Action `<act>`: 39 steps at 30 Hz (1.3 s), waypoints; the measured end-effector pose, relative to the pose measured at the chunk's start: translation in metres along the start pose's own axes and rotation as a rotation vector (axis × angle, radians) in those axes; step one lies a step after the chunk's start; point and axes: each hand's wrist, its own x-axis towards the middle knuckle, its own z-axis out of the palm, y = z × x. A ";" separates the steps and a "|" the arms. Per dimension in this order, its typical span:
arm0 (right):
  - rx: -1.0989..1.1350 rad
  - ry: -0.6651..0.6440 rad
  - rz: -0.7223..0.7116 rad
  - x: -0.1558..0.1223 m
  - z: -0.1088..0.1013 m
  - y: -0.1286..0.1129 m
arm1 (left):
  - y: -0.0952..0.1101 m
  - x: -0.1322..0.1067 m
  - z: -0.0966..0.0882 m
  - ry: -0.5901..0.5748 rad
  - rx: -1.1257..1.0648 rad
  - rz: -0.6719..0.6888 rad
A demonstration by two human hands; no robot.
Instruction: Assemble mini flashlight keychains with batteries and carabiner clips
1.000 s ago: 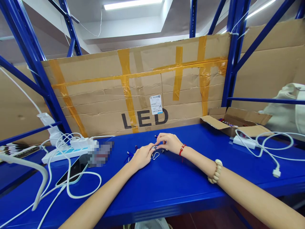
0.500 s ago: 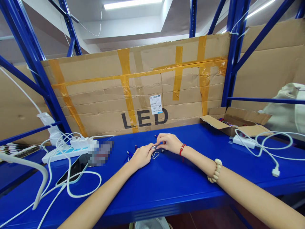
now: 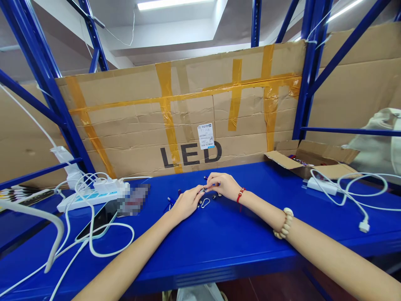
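Both my hands meet over the middle of the blue shelf top (image 3: 219, 238). My left hand (image 3: 186, 202) and my right hand (image 3: 222, 186) pinch a small metal part (image 3: 203, 190) between their fingertips, fingers closed on it. A silver carabiner clip (image 3: 205, 203) lies on the shelf just below the fingers. Small dark and blue parts (image 3: 171, 202) lie scattered to the left of my left hand, and another small piece (image 3: 214, 196) lies under my right hand. A red bead bracelet and a pale bead bracelet circle my right wrist and forearm.
A taped cardboard sheet (image 3: 188, 121) marked LED backs the shelf. At left lie a white power strip (image 3: 90, 194), a phone (image 3: 97, 221) and looping white cables. At right sit an open cardboard box (image 3: 310, 161), a white charger (image 3: 322, 186) with cable, and a pale bag (image 3: 379, 142).
The hands have lifted the small part slightly and drawn a little closer together; the view has shifted a touch. Nothing else has moved.
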 end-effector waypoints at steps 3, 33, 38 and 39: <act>-0.006 0.003 -0.011 0.000 0.001 0.001 | 0.001 0.000 -0.001 -0.018 -0.017 -0.009; 0.240 0.003 0.007 -0.002 0.007 0.006 | -0.002 0.000 0.004 0.075 -0.064 0.051; 0.389 -0.003 0.129 -0.001 0.010 -0.001 | 0.000 0.000 0.000 0.099 -0.061 0.030; 0.451 -0.014 0.165 -0.001 0.009 -0.002 | 0.001 0.000 -0.001 0.100 -0.058 0.031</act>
